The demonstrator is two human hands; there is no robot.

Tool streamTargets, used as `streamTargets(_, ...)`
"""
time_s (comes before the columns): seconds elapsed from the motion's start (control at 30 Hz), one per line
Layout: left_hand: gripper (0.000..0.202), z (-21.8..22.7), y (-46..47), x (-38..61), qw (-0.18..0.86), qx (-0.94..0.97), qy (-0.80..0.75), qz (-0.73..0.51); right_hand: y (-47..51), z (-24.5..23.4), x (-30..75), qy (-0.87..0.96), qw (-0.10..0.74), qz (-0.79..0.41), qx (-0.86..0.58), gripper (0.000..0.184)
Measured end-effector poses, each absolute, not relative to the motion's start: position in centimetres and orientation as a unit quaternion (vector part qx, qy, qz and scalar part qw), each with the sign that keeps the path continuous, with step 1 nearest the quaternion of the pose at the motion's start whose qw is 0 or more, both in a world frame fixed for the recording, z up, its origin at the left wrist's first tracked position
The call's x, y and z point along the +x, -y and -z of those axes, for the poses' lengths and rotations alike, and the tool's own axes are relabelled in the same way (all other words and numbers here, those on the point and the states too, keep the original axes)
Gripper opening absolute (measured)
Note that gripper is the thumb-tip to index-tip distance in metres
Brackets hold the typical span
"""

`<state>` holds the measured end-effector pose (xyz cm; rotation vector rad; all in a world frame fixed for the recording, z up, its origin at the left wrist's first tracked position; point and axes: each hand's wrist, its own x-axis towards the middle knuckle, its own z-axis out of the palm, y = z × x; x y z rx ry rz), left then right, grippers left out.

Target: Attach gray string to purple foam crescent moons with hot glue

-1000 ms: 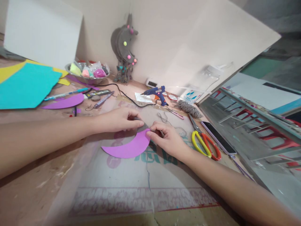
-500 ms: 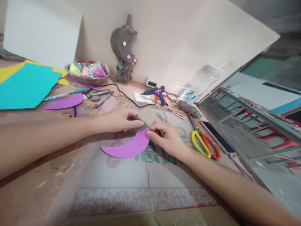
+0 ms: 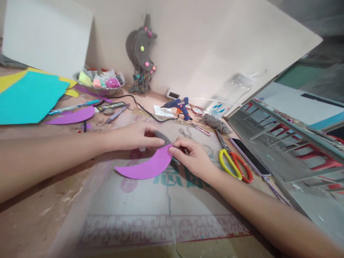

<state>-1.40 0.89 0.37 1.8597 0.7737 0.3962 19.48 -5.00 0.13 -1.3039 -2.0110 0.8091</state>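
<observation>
A purple crescent cutout (image 3: 146, 165), with its upper end wrapped in grey yarn (image 3: 162, 137), is held just above the plastic-covered table. My left hand (image 3: 141, 136) is closed, thumb and fingers pinching the yarn-wrapped end. At the crescent's right edge, where the wrapping stops, my right hand (image 3: 189, 154) is closed in a pinch on the grey yarn, its thumb against the purple edge. Its curled fingers hide most of the strand. A thin loose strand (image 3: 169, 202) trails over the printed plastic sheet (image 3: 129, 206) below.
Yellow-and-red-handled scissors (image 3: 233, 165) and a phone (image 3: 249, 156) lie at right. Behind are a blue glue gun (image 3: 178, 105) with its cord, a yarn bundle (image 3: 216, 123) and a bowl (image 3: 100, 89) of colourful packets. Turquoise sheet (image 3: 32, 98) and another purple piece (image 3: 71, 116) lie left.
The crescent and both hands have shifted very slightly, and a little more of the grey wrapped end shows between them. Both hands keep their pinch.
</observation>
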Motion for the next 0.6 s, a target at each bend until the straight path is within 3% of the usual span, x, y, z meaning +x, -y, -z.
streamTargets(0.37,0.028,-0.01,-0.92,-1.11,0.417,0.848,-0.290,-0.151,4.93,-0.51,19.82,0.775,0.312,-0.243,-0.493,0.021)
streamTargets(0.6,0.036,0.22,-0.75,-1.05,0.381,0.870,-0.275,-0.151,4.69,-0.23,19.39,0.760,0.295,-0.346,-0.465,0.016)
